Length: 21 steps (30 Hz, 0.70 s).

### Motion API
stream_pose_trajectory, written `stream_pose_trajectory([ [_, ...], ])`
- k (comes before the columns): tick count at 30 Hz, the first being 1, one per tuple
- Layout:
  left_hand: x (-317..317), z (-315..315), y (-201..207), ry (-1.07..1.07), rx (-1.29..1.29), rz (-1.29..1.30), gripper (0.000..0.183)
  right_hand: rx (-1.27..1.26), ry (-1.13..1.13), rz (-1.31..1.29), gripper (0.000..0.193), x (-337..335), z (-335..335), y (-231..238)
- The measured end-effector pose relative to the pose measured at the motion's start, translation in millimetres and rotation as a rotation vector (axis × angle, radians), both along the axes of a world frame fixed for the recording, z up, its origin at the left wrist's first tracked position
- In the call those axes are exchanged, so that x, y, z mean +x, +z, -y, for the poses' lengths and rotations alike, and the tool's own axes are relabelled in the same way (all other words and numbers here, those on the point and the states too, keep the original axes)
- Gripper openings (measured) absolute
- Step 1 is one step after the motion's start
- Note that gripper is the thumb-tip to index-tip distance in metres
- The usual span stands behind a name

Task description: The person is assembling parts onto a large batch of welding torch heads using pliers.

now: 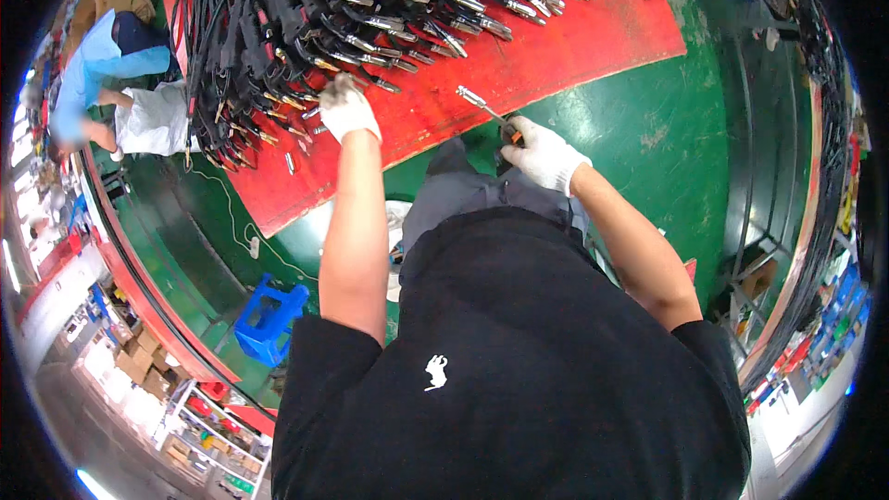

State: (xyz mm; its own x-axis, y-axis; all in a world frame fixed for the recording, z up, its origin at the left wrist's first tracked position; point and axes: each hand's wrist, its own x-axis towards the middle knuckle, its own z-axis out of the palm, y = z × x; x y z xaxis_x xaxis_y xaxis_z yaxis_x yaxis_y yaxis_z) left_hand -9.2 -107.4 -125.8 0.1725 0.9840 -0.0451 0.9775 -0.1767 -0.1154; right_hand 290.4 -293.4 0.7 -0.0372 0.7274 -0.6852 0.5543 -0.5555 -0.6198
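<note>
A large heap of black welding torches (306,37) with silver nozzles and black cables covers the red tabletop (593,46). My left hand (348,111), in a white glove, reaches to the near edge of this heap. Its fingers are bent together among the nozzles, and whatever they grip is hidden. My right hand (546,157), also gloved, is closed round the black and orange handle of a screwdriver-like tool (486,107). The tool's silver shaft, thicker at its end, points up and left over the table's near edge. A loose silver tube (290,164) lies left of my left hand.
At the left, a person in a blue shirt (97,65) bends over a white sack (153,118). A blue plastic stool (269,319) stands on the green floor (648,130) at the lower left. Long black cables (820,194) hang along a rack at the right.
</note>
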Motion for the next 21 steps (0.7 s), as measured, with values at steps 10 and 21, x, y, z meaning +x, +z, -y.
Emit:
stream_pose_trajectory([
  [10,-9.0,114.6,46.4,0.749,-0.627,1.727,0.036,-0.005,0.411,-0.048,0.053,-101.9,-59.1,-32.4],
  [21,-94.0,97.5,-10.1,1.08,-0.255,1.743,0.017,-0.022,0.596,0.018,0.044,-151.1,-99.1,-54.1],
])
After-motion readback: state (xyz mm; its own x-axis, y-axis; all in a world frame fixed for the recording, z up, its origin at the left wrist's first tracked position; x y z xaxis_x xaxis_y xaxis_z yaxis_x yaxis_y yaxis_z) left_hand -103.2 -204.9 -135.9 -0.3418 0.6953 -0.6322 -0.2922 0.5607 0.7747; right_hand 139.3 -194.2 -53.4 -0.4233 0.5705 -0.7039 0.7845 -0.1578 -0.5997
